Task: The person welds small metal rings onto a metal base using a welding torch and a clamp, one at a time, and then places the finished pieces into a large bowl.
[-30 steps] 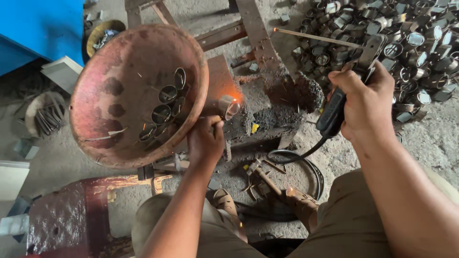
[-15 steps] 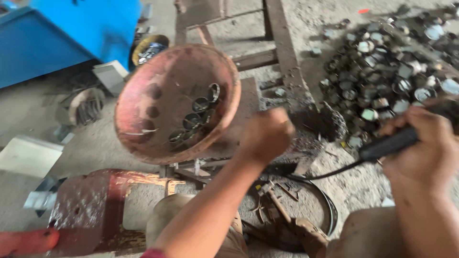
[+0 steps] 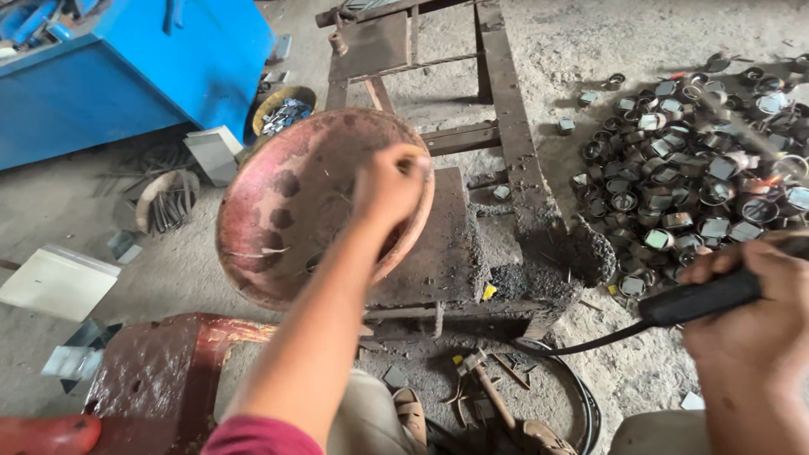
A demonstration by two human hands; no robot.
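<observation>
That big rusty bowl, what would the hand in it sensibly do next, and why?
Probably pick one small metal ring out of the bowl. The left hand is already inside it, while the right hand holds the black welding handle off to the side, its tip glowing, away from the rusty bench.

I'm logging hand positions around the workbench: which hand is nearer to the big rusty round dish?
Left. The left hand reaches over the rusty round dish, inside its rim. The right hand is far off to the side, gripping a black-handled tool near the pile of small metal cups.
</observation>
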